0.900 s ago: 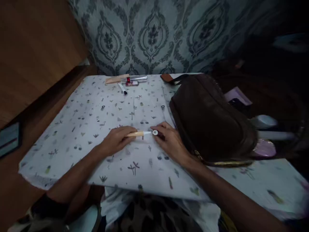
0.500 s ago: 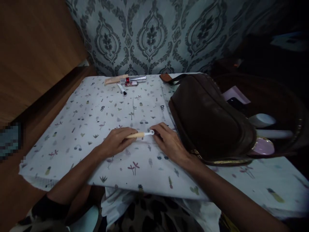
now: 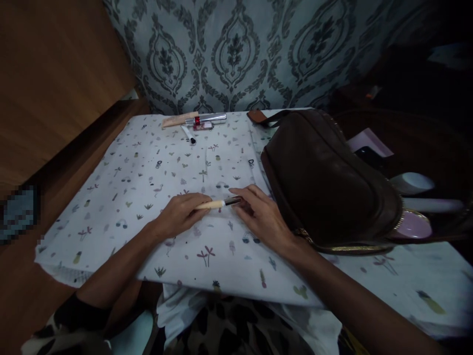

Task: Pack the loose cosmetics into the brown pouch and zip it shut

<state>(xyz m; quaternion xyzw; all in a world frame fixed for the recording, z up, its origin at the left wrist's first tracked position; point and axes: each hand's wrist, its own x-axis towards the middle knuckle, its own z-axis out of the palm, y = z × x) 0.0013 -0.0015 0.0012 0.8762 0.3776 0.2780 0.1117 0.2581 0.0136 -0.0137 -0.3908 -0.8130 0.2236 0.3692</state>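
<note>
My left hand is closed around a slim beige cosmetic tube, held level just above the cloth. Its white neck points right and meets a short dark, shiny cap. The fingers of my right hand are bent around the far end of that cap, thumb below and forefinger above. Part of the cap is hidden by the fingers. Whether it sits fully on the neck cannot be made out.
A brown bag lies unzipped at the right, with several items inside, among them a pink oval case. At the back lie a silver-and-red tube, a peach tube and a small white tube on the printed cloth.
The tube's white ring-shaped tip was bare before; now the dark cap is in line against the neck, held by my right hand. The whole view has shifted slightly.
</note>
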